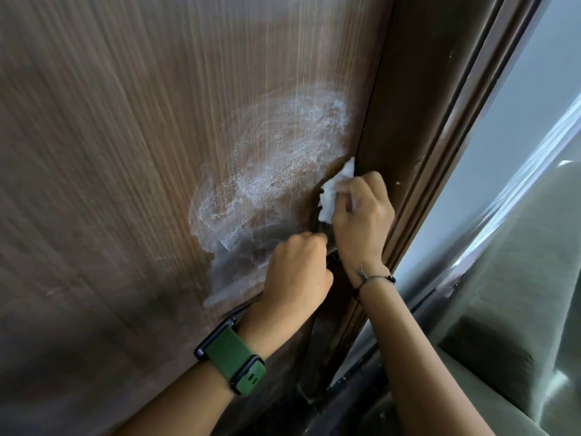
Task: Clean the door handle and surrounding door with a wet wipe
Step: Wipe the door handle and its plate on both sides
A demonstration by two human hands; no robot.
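A brown wood-grain door (141,152) fills the left of the view, with a whitish wet smear (267,171) spread across it near its edge. My right hand (361,218) is shut on a crumpled white wet wipe (333,191) and presses it against the door's edge. My left hand (297,275), with a green watch on the wrist, is closed around the dark door handle (327,239), which is mostly hidden under both hands.
The dark brown door frame (418,127) runs diagonally right of the door. Beyond it is a pale wall (518,121). At the lower right sits an olive-green cushioned seat (509,325).
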